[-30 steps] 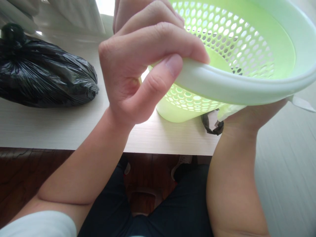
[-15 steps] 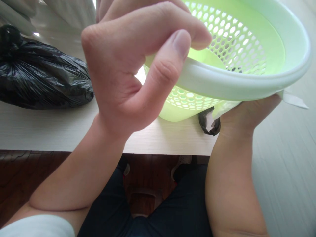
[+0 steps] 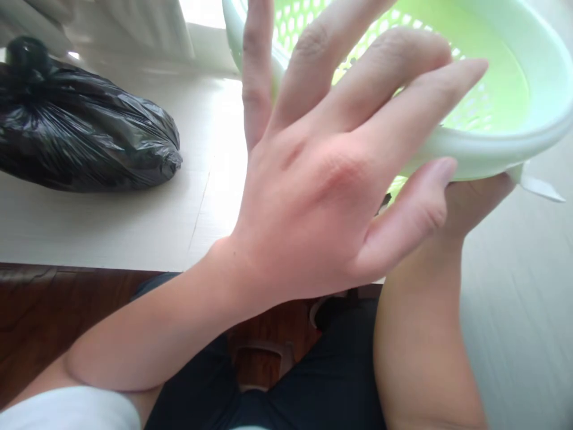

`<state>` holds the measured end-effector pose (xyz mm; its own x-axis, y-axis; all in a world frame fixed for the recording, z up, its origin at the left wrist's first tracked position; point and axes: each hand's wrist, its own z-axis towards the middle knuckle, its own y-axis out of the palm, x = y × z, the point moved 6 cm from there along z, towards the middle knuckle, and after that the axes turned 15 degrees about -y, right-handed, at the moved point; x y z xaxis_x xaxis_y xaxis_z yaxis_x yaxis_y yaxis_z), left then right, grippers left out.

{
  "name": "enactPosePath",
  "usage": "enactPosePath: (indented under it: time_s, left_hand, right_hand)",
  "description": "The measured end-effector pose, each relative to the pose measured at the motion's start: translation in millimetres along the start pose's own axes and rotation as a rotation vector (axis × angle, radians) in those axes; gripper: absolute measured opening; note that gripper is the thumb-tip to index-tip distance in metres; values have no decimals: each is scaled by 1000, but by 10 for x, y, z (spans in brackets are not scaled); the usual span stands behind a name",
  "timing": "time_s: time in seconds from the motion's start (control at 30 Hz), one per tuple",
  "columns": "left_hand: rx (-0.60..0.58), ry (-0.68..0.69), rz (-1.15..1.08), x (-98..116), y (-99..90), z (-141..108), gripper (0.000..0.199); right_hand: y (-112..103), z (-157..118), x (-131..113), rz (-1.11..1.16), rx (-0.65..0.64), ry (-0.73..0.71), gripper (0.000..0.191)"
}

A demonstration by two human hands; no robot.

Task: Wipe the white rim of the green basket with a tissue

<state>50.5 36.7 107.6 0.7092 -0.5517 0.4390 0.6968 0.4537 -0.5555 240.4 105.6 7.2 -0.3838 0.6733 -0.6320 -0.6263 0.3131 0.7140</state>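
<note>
A light green plastic basket (image 3: 505,140) with a pale rim and perforated walls is tilted in front of me at the upper right. My left hand (image 3: 322,173) lies across its near rim, back of the hand up and fingers spread; the thumb is outside the rim, with fingers reaching over the basket's opening. Whether this hand touches the rim is unclear. From below, my right hand (image 3: 474,200) supports the basket under the near right rim, its fingers hidden. A white tissue-like strip (image 3: 542,186) sticks out beside that hand.
A tied, filled black plastic bag (image 3: 94,131) lies on the pale tabletop (image 3: 111,230) to the left. A small dark scrap (image 3: 384,204) peeks out behind my left thumb. My legs (image 3: 313,382) are below the table edge, over a dark wooden floor.
My left hand has moved right across the basket's near rim, turning from thumb and forefinger curled at the rim to spread fingers. The right hand has barely moved.
</note>
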Motion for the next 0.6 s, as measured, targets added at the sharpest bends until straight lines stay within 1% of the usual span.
enactPosePath:
  time_s: [0.1, 0.17, 0.2, 0.27, 0.33, 0.4, 0.5, 0.6]
  left_hand:
    - [-67, -59, 26, -129, 88, -96, 49]
    - [-138, -61, 63, -188, 136, -164, 41]
    - [-145, -49, 75, -199, 140, -188, 38]
    - [-114, -32, 95, -204, 129, -207, 35]
    - [-59, -23, 103, -200, 113, -201, 34]
    - [-29, -20, 99, -210, 115, -188, 35]
    - [-22, -2, 43, -250, 125, -178, 38]
    - [-12, 17, -14, -293, 122, -184, 45]
  right_hand:
    - [71, 2, -52, -32, -14, -37, 76]
    - [66, 29, -69, -64, -21, -80, 78]
    - [52, 49, -69, -84, -31, -104, 77]
    - [8, 97, -46, -114, -55, -141, 71]
    - [-38, 147, -10, -109, -79, -168, 61]
    - [-72, 187, 27, -105, -102, -173, 51]
    - [-101, 219, 62, -124, -122, -158, 48]
    - [-127, 231, 96, -115, -151, -123, 47]
